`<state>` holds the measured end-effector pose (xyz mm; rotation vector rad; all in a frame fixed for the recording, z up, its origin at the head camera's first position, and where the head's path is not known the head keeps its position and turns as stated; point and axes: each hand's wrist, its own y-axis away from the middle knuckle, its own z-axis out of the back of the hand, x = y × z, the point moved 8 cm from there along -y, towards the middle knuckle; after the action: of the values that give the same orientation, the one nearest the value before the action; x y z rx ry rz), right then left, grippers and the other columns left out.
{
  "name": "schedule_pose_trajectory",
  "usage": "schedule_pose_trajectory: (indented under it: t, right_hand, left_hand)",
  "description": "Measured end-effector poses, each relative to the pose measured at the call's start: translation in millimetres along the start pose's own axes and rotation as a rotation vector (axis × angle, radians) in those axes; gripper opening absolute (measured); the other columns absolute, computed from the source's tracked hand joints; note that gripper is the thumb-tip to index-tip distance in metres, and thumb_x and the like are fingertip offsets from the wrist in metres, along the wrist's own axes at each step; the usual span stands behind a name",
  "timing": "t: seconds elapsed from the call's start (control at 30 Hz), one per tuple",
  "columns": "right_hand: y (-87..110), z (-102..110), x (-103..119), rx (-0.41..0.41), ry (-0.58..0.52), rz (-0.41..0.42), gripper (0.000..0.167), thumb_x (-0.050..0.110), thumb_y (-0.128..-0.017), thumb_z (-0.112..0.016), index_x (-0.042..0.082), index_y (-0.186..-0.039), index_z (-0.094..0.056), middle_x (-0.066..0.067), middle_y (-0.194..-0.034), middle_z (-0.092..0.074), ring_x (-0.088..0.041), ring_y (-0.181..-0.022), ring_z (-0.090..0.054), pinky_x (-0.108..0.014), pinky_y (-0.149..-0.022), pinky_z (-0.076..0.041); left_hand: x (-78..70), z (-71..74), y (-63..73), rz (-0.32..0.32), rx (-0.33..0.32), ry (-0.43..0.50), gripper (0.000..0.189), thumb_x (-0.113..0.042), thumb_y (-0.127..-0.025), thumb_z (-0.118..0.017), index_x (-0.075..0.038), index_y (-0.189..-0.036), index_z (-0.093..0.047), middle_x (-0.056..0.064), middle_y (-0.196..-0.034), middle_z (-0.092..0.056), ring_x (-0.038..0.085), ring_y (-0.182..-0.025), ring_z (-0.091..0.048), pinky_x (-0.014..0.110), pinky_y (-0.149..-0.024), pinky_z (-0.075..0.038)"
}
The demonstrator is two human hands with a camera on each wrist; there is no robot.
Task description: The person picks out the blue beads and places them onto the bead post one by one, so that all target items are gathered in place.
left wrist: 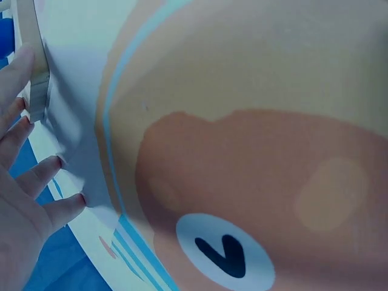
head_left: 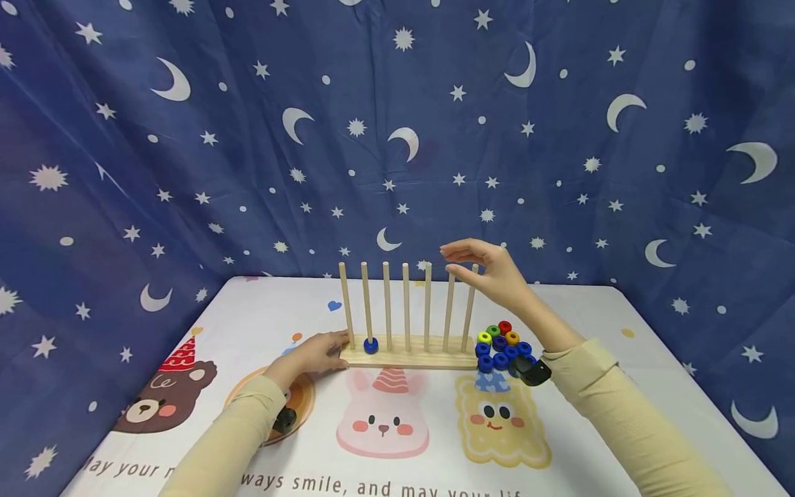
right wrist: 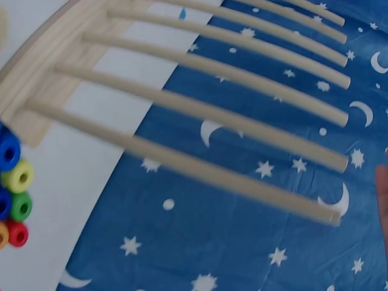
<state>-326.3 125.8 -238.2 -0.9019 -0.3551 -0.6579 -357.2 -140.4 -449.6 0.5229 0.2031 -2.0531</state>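
Observation:
A wooden peg stand (head_left: 406, 357) with several upright dowels stands in the middle of the table. One blue bead (head_left: 370, 346) sits low on its second peg from the left. My left hand (head_left: 318, 353) holds the stand's left end, the thumb at the front corner and index finger at the far side; its other fingers spread onto the tablecloth in the left wrist view. Raised by the tops of the rightmost pegs is my right hand (head_left: 487, 269), fingers extended and thumb apart, holding nothing. In the right wrist view only a sliver of this hand (right wrist: 382, 200) shows.
A cluster of blue, yellow, green, red and orange beads (head_left: 500, 359) lies beside the stand's right end, partly behind the black right wrist camera (head_left: 531, 371). A white tablecloth (head_left: 447, 476) with cartoon prints covers the table. A blue star-and-moon curtain (head_left: 348, 172) hangs behind it.

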Motion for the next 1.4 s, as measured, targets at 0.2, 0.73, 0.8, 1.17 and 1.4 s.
schedule_pose_trajectory:
  t: [0.2, 0.73, 0.8, 1.17, 1.4]
  right_hand:
    - [13.1, 17, -11, -0.037, 0.027, -0.040, 0.026, 0.002, -0.087, -0.064, 0.001, -0.114, -0.063, -0.016, -0.112, -0.067, -0.013, -0.100, -0.063, -0.011, -0.090, -0.049]
    - [52.7, 53, -33, -0.059, 0.068, -0.117, 0.027, 0.000, -0.087, -0.063, -0.002, -0.114, -0.062, -0.023, -0.110, -0.065, 0.008, -0.094, -0.059, -0.004, -0.086, -0.046]
    - [58.6, 54, -37, -0.051, 0.081, -0.116, 0.029, -0.001, -0.086, -0.064, -0.002, -0.115, -0.061, -0.023, -0.110, -0.065, 0.009, -0.094, -0.059, -0.003, -0.085, -0.046]
    - [90.7, 54, -70, 0.099, 0.231, -0.183, 0.039, 0.011, -0.083, -0.071, 0.003, -0.120, -0.060, -0.016, -0.114, -0.067, -0.001, -0.102, -0.059, -0.002, -0.088, -0.042]
    - [114.6, 58, -89, 0.139, 0.269, -0.182, 0.043, 0.011, -0.080, -0.074, 0.001, -0.120, -0.060, -0.015, -0.117, -0.066, 0.011, -0.104, -0.053, -0.005, -0.087, -0.045]
  left_hand:
    - [-0.9, 3.8, 3.1, -0.022, -0.002, -0.010, 0.057, -0.022, -0.085, -0.069, 0.005, -0.132, -0.050, 0.022, -0.143, -0.043, 0.043, -0.132, -0.039, 0.053, -0.111, -0.031]
    - [-1.8, 5.2, -0.8, -0.067, -0.017, -0.026, 0.057, -0.023, -0.085, -0.069, 0.006, -0.131, -0.051, 0.024, -0.142, -0.044, 0.043, -0.130, -0.041, 0.053, -0.110, -0.033]
    - [-1.8, 5.3, -0.9, -0.064, -0.014, -0.021, 0.057, -0.023, -0.086, -0.068, 0.006, -0.131, -0.051, 0.023, -0.142, -0.043, 0.043, -0.131, -0.041, 0.053, -0.110, -0.033]
    - [2.2, 2.6, 1.4, -0.050, -0.022, -0.004, 0.057, -0.023, -0.086, -0.068, 0.006, -0.131, -0.051, 0.023, -0.143, -0.043, 0.043, -0.131, -0.040, 0.053, -0.110, -0.032]
    - [5.1, -1.7, -0.9, -0.043, -0.046, 0.017, 0.056, -0.020, -0.084, -0.070, 0.006, -0.129, -0.053, 0.024, -0.141, -0.045, 0.042, -0.130, -0.041, 0.052, -0.110, -0.033]
